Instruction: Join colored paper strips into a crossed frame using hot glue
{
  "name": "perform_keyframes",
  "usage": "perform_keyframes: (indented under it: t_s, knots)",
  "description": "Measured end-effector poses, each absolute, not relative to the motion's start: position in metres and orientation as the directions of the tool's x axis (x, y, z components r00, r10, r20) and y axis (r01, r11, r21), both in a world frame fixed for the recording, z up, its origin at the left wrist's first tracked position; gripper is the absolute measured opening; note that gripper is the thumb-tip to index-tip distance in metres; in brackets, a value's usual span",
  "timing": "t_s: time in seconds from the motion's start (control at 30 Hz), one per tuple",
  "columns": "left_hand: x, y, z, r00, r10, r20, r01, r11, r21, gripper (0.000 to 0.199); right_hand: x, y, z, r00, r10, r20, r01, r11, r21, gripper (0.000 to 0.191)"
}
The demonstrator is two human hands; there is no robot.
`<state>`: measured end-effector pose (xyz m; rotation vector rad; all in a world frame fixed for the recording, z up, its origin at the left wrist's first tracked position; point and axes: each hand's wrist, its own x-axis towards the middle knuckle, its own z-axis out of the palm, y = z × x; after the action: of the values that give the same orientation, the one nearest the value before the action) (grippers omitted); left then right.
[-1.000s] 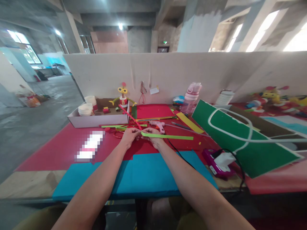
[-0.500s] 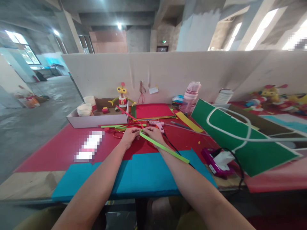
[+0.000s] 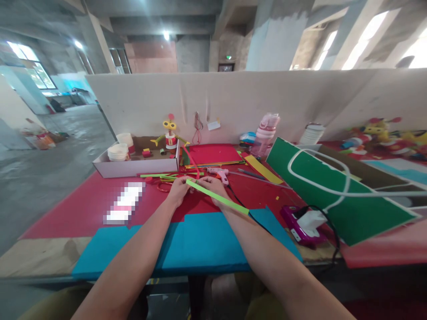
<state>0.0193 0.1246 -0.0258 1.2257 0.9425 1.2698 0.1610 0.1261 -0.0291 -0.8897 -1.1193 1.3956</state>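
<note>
Both hands meet at the middle of the red tabletop, close together. My left hand [image 3: 180, 189] is closed, its fingertips pinching the end of a green paper strip [image 3: 218, 196]. The strip's free end runs right and toward me, over my right wrist. My right hand [image 3: 211, 184] is closed too, pinching the strips where they join. A red paper strip [image 3: 191, 161] rises from between the fingers, away from me and to the left. Just beyond my right hand lies a pink glue gun [image 3: 219, 174]. Red-handled scissors [image 3: 163, 187] rest left of my left hand.
A white box [image 3: 136, 167] with paper cups [image 3: 118, 152] and a paper-cup figure [image 3: 170, 140] stands back left. Behind my hands lie red sheets [image 3: 215, 156]. Blue sheets [image 3: 200, 240] cover the front edge. A purple power strip [image 3: 302, 229] and green board [image 3: 336, 191] are at right.
The green strip has shifted left and now lies flatter across the fingers, its fold no longer upright. The red strip has swung rightward and bends more. My hands have barely moved.
</note>
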Motion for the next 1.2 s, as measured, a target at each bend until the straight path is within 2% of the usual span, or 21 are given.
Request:
perform_keyframes:
  t_s: [0.23,0.63,0.73,0.9,1.2]
  knots:
    - [0.0199,0.1230,-0.0233,0.122,0.989,0.082,-0.150,-0.063,0.987,0.023,0.1632,0.1302,-0.0307,-0.187,0.980,0.062,-0.225,0.019,-0.974,0.023]
    - [0.0156,0.1253,-0.0190,-0.071,0.993,-0.094,-0.267,0.072,0.961,0.037,0.1620,0.1338,-0.0334,-0.118,0.992,-0.042,-0.319,-0.078,-0.945,0.021]
    - [0.0158,0.1251,-0.0183,-0.054,0.992,-0.110,-0.281,0.091,0.955,0.044,0.1619,0.1348,-0.0329,-0.087,0.995,-0.046,-0.359,-0.075,-0.930,0.021]
    - [0.0202,0.1221,-0.0213,0.135,0.990,-0.034,-0.188,0.059,0.980,0.037,0.1600,0.1331,-0.0330,-0.098,0.994,-0.053,-0.434,-0.091,-0.896,0.024]
    - [0.0179,0.1252,-0.0264,0.099,0.995,0.028,-0.114,-0.016,0.993,0.025,0.1623,0.1322,-0.0339,-0.202,0.977,-0.070,-0.376,-0.144,-0.915,0.024]
